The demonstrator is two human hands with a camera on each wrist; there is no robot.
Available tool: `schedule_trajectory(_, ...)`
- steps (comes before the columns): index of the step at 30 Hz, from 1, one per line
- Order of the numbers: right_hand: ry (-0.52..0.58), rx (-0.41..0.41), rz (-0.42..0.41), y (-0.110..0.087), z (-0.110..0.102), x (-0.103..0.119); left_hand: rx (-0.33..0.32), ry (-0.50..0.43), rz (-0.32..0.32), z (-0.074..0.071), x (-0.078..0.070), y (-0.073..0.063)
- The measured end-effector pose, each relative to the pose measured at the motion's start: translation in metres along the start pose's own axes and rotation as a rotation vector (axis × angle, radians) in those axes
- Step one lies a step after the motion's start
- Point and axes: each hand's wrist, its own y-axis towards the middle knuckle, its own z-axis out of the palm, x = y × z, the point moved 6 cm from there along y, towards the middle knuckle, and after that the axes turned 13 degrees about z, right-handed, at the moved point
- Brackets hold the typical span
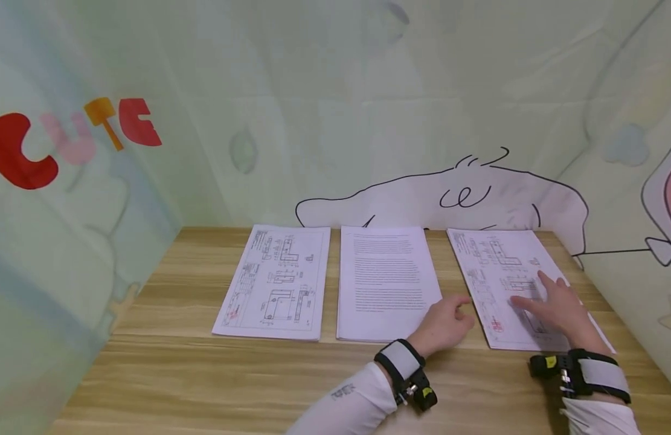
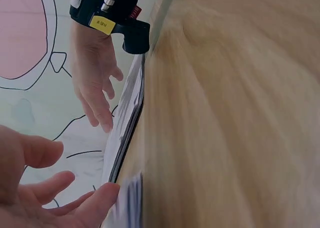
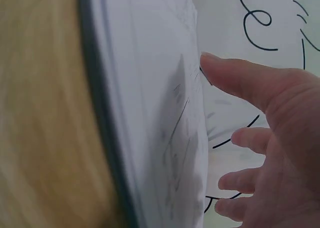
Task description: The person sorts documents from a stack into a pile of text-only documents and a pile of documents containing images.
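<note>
Three stacks of printed paper lie in a row on the wooden table. My right hand [image 1: 561, 307] hovers over the right stack of drawing sheets [image 1: 479, 284], thumb and fingers spread. In the right wrist view that hand [image 3: 280, 138] holds nothing, and the stack's edge [image 3: 117, 108] shows beside it. My left hand [image 1: 443, 326] is at the lower right corner of the middle stack of text pages [image 1: 386, 284], its fingers loosely bent. The left wrist view shows the left hand [image 2: 55, 188] with nothing between thumb and fingers.
The left stack of drawing sheets [image 1: 275, 284] lies apart from the middle one. A printed cloth backdrop [image 1: 335, 121] stands along the table's back and sides. Bare wood of the table [image 1: 215, 380] stretches in front of the stacks.
</note>
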Motion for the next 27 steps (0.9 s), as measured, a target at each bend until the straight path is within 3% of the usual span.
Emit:
schedule_trajectory(5, 0.058, 0.024, 0.086, 0.000, 0.000, -0.015, -0.016, -0.123, -0.078, 0.015, 0.001, 0.003)
schedule_trajectory(11, 0.098, 0.038, 0.173, -0.001, -0.002, -0.020, -0.085, -0.315, -0.183, 0.022, 0.002, 0.004)
schedule_trajectory(19, 0.089, 0.015, 0.197, -0.002, -0.007, -0.016, -0.107, -0.360, -0.211, 0.024, 0.001, 0.007)
schedule_trajectory(27, 0.018, -0.038, 0.156, -0.005, -0.007, -0.008, -0.176, -0.570, -0.257, 0.023, 0.006, 0.011)
